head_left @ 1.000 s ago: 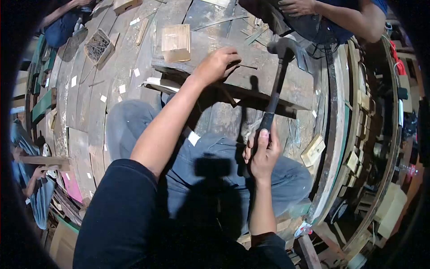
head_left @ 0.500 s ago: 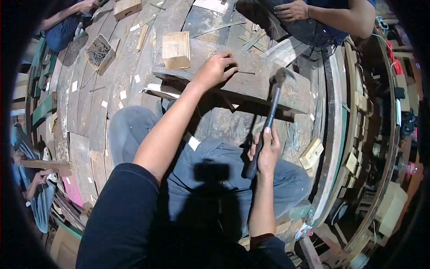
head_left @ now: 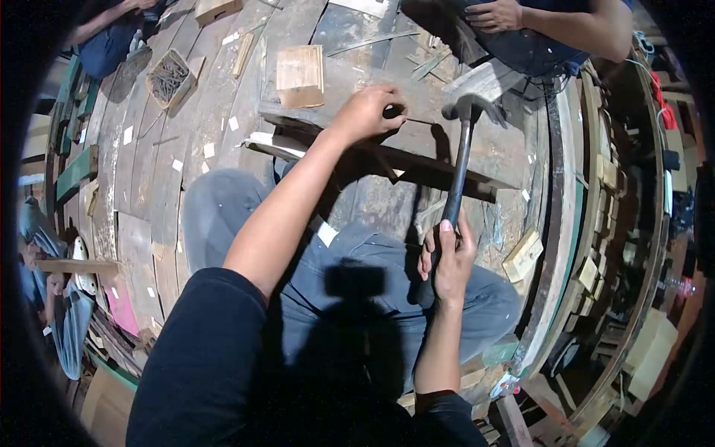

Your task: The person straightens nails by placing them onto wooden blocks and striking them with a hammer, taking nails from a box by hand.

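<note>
My left hand [head_left: 370,113] is closed in a pinch over the thick wooden beam [head_left: 484,153], and a thin nail [head_left: 421,121] sticks out from its fingertips to the right. My right hand [head_left: 450,257] wraps round the handle of a hammer [head_left: 463,160]. The hammer's head is raised near the beam's right part, to the right of the nail. A light wooden block [head_left: 301,77] rests on the beam, left of my left hand. The beam lies crosswise in front of my folded legs.
A basket of nails [head_left: 170,78] sits on the plank floor [head_left: 134,179] at the upper left. Another person's hand [head_left: 495,15] is at the top right, and other people are at the left edge. A small wood piece [head_left: 523,255] lies by my right knee.
The hammer head dipped toward the beam, then came up again slightly. My left hand has stayed at the nail with small shifts. The whole view has moved a little.
</note>
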`<state>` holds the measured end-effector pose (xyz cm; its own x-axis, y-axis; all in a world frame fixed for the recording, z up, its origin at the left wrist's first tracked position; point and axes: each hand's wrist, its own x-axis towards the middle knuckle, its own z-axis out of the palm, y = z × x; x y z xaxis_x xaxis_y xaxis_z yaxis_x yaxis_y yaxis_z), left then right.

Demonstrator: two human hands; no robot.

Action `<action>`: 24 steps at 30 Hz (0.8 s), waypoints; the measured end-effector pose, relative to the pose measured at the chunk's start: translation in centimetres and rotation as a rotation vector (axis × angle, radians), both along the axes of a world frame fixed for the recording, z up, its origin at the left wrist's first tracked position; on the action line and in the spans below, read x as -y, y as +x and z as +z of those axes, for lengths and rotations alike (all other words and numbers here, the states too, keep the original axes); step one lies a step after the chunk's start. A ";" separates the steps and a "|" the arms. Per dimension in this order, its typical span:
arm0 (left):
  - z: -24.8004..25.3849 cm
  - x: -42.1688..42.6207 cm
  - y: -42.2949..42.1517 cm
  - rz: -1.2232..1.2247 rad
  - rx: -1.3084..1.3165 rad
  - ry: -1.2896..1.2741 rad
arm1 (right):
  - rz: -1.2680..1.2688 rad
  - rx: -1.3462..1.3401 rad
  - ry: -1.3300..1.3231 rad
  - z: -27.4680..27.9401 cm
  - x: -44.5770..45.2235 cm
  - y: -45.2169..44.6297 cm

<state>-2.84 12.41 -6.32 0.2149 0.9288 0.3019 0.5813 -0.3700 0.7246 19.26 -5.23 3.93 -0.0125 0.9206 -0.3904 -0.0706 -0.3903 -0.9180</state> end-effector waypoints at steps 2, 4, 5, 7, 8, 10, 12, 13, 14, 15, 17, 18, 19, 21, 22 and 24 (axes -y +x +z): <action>-0.4 -0.1 0.0 -0.012 0.022 0.007 | 0.020 0.016 0.031 0.4 0.0 -0.7; -0.5 -0.3 -0.1 -0.022 0.032 0.014 | 0.038 0.017 -0.004 0.3 -0.1 -1.1; -0.5 -0.3 -0.1 -0.026 0.029 0.015 | 0.057 0.047 -0.043 0.1 -0.2 -1.3; -0.5 -0.3 -0.2 -0.023 0.035 0.038 | 0.070 0.099 -0.134 -0.4 -0.2 -1.5; -0.6 -0.4 -0.1 -0.032 0.043 0.048 | 0.071 0.187 -0.011 -1.5 0.4 -1.4; -0.6 -0.2 -0.2 -0.037 0.060 0.063 | 0.034 0.164 -0.016 0.0 0.5 -1.4; -1.0 0.0 -0.1 -0.017 0.066 0.086 | 0.016 0.134 0.068 -0.1 0.7 -1.2; -0.8 -0.1 -0.2 -0.018 0.062 0.085 | 0.049 0.126 0.050 0.0 0.5 -1.1; -0.6 -0.1 -0.1 -0.023 0.060 0.082 | 0.078 0.118 0.032 0.1 0.4 -0.8; -0.7 -0.2 -0.1 -0.036 0.049 0.082 | 0.105 0.083 -0.052 0.2 0.0 -0.4; -0.6 -0.2 0.1 -0.020 0.067 0.102 | 0.154 0.118 -0.142 0.0 -0.5 0.1; -0.6 -0.1 0.2 -0.009 0.075 0.110 | 0.177 0.257 0.007 -0.5 -0.3 0.1; -0.6 -0.3 0.1 -0.052 0.070 0.118 | 0.124 0.197 -0.021 -0.2 -0.1 0.4; 0.0 0.4 -0.5 -0.028 -0.024 0.082 | 0.027 0.121 -0.057 0.2 0.0 0.5; 1.5 0.3 -1.3 -0.046 -0.064 0.066 | 0.009 0.142 -0.022 -0.2 -0.1 1.0; 6.3 1.0 -3.3 0.028 -0.164 0.113 | -0.074 0.138 -0.038 -0.3 0.1 1.3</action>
<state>-6.15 11.36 0.01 0.2440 0.8975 0.3674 0.6996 -0.4253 0.5742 20.59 -5.29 3.62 0.1106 0.9015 -0.4184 0.0258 -0.4234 -0.9056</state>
